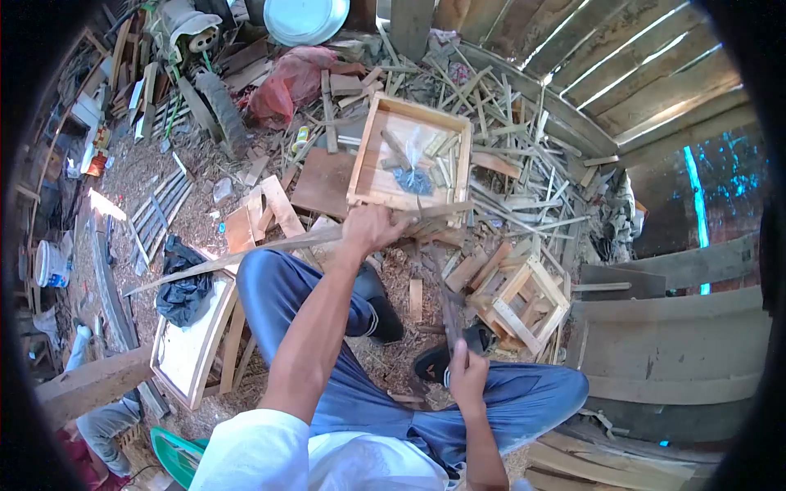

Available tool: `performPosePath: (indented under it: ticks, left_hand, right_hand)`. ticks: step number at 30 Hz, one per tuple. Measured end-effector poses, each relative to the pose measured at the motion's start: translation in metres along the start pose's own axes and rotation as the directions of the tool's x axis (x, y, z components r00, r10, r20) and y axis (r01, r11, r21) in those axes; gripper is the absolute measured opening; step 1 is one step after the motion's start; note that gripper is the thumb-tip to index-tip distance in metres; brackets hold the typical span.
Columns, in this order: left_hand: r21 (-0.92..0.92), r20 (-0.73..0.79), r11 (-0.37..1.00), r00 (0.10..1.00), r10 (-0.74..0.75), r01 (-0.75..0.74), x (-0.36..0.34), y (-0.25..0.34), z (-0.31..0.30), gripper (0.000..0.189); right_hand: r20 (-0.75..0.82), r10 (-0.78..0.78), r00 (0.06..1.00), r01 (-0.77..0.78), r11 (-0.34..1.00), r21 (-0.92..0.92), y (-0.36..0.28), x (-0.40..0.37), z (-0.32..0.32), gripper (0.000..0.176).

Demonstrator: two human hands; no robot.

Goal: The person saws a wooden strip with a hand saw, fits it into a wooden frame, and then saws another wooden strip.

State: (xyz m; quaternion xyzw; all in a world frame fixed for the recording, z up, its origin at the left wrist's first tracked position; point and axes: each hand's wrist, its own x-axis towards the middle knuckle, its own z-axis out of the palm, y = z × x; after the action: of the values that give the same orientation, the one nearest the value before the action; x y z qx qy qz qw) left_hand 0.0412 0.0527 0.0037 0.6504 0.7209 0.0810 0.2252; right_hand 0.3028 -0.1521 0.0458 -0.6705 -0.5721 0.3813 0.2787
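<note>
A long, thin wooden strip (286, 242) runs across in front of me, its left end tapering out over the sawdust. My left hand (374, 229) is closed around it near its right part, just below the shallow wooden box (355, 176). In that box lie a clear plastic bag with small bluish pieces (412, 181) and several short wood pieces. My right hand (468, 375) is closed, thumb up, at the lower end of a long dark blade-like tool (449, 307). The tool's far end reaches up to the strip, right of my left hand. Its grip is hidden in my fist.
A small wooden frame (530, 266) sits at the right, near a heap of thin offcuts (524, 184). Left of my knee stands a white-panelled wooden frame (192, 340) with a black plastic bag (182, 282). Another person's leg (106, 430) shows at the lower left. Planked walls (655, 78) bound the right.
</note>
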Motion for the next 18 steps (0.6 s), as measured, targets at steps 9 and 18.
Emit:
performPosePath:
  ticks: [9, 18]
  left_hand:
    - [-0.006, -0.032, 0.999, 0.999, 0.032, -0.032, 0.004, 0.003, 0.001, 0.07]
    - [0.018, 0.048, 0.999, 0.998, -0.033, 0.032, 0.006, 0.007, -0.005, 0.073]
  right_hand:
    - [-0.077, -0.114, 0.99, 0.108, 0.991, -0.08, -0.037, 0.04, 0.009, 0.045]
    - [-0.032, -0.112, 0.993, 0.109, 0.99, -0.088, -0.033, 0.074, 0.043, 0.035]
